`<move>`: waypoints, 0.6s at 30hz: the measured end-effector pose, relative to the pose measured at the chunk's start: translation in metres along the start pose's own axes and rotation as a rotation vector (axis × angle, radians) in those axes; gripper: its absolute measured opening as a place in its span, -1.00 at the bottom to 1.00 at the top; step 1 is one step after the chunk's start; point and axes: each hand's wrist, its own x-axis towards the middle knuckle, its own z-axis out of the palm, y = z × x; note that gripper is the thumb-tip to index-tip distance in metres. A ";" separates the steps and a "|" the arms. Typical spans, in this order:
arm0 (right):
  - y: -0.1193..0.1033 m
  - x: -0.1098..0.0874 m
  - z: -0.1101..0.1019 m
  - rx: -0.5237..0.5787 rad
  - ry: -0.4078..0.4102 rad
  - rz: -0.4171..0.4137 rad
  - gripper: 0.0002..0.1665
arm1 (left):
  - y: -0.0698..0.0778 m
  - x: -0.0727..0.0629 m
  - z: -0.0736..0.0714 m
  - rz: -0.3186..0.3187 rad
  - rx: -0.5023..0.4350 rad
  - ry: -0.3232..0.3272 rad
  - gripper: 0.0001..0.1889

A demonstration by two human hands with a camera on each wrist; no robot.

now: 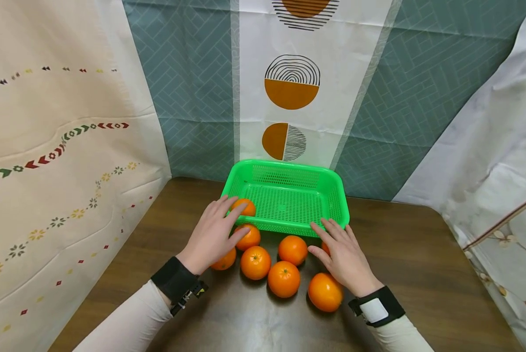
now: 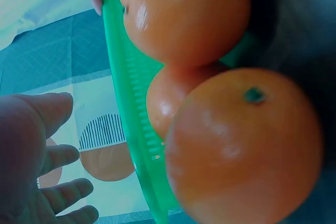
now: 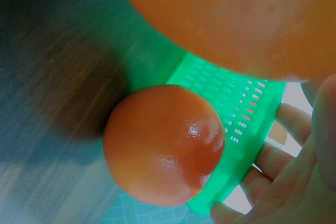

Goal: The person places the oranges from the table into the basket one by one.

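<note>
A green plastic basket [image 1: 285, 227] stands at the back of the table, with one orange [image 1: 247, 208] inside its front left corner. My left hand [image 1: 212, 232] hovers at that corner, fingers spread and partly over the orange. In the left wrist view, the fingers [image 2: 63, 156] hold nothing. Across at the front right corner is my right hand [image 1: 344, 252], fingertips over the rim and holding nothing. Beneath it, one orange [image 3: 164, 145] sits against the basket, mostly hidden in the head view. Another orange [image 1: 325, 292] lies near its wrist.
Several more oranges [image 1: 284, 279] lie between the hands in front of the basket, on a dark brown wooden table [image 1: 404, 264]. A patterned curtain [image 1: 192, 98] hangs close behind the basket. Light cloths [image 1: 60, 171] border the table on the left and right.
</note>
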 end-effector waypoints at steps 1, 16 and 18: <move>0.000 0.000 0.000 0.001 -0.001 -0.001 -0.18 | 0.001 -0.004 -0.001 -0.003 0.003 0.002 -0.34; -0.002 0.001 -0.001 0.019 -0.004 0.012 -0.17 | 0.014 -0.051 0.004 -0.039 0.038 0.021 -0.29; -0.002 0.000 -0.001 0.024 -0.007 0.015 -0.17 | 0.016 -0.055 0.004 -0.045 0.033 0.010 -0.29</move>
